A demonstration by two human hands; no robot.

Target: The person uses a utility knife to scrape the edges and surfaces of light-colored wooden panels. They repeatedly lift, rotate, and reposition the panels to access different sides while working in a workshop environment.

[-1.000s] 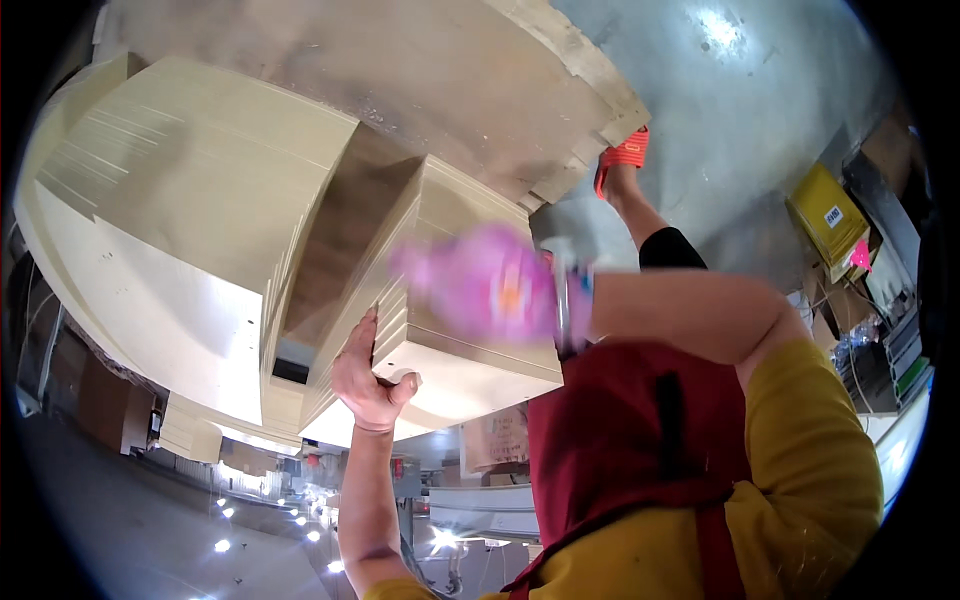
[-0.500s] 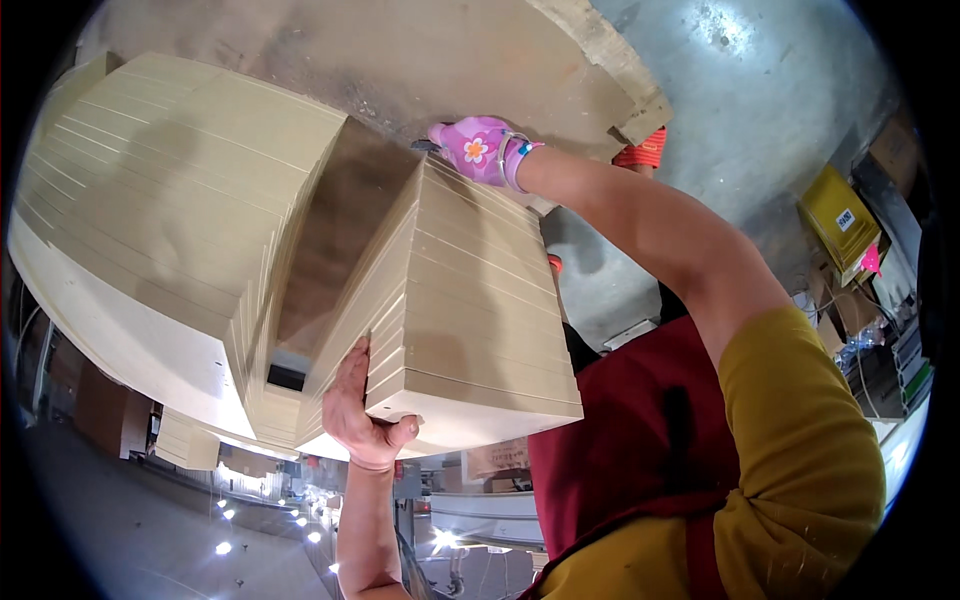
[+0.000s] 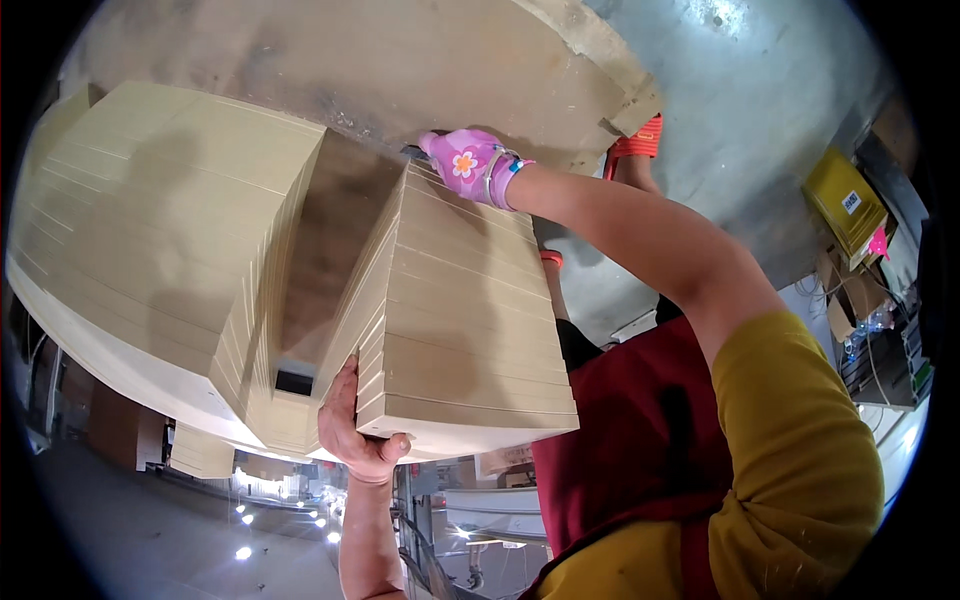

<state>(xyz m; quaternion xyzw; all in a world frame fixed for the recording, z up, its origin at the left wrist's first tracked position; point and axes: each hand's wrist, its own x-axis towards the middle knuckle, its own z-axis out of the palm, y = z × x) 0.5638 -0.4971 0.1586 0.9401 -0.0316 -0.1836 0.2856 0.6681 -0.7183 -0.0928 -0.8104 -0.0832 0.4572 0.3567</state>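
A: Where is the left hand [image 3: 358, 435] placed?

B: It is set against the near left corner of the narrower stack of cream panels [image 3: 460, 330]. Its fingers are stretched along the left side, and its thumb is held apart from them, at the end face.

A: And the right hand [image 3: 466, 166]?

B: It is covered by a pink glove [image 3: 482, 148] with a flower on it, and it is placed at the far edge of the same stack. Beside its fingertips a small dark object [image 3: 412, 152] is seen. Whether that object is gripped, or how tightly the fingers are closed, cannot be told.

A: How is the stack situated?

B: It is flanked on the left by a wider stack of cream panels [image 3: 150, 230], the 2 being separated by a brown gap. On its right, near its end, a dark red apron [image 3: 630, 430] is worn over a mustard shirt [image 3: 800, 430].

A: What is seen farther off?

B: Grey floor [image 3: 740, 130], 2 red sandals [image 3: 637, 138] and, toward the right rim, a yellow container [image 3: 845, 200]
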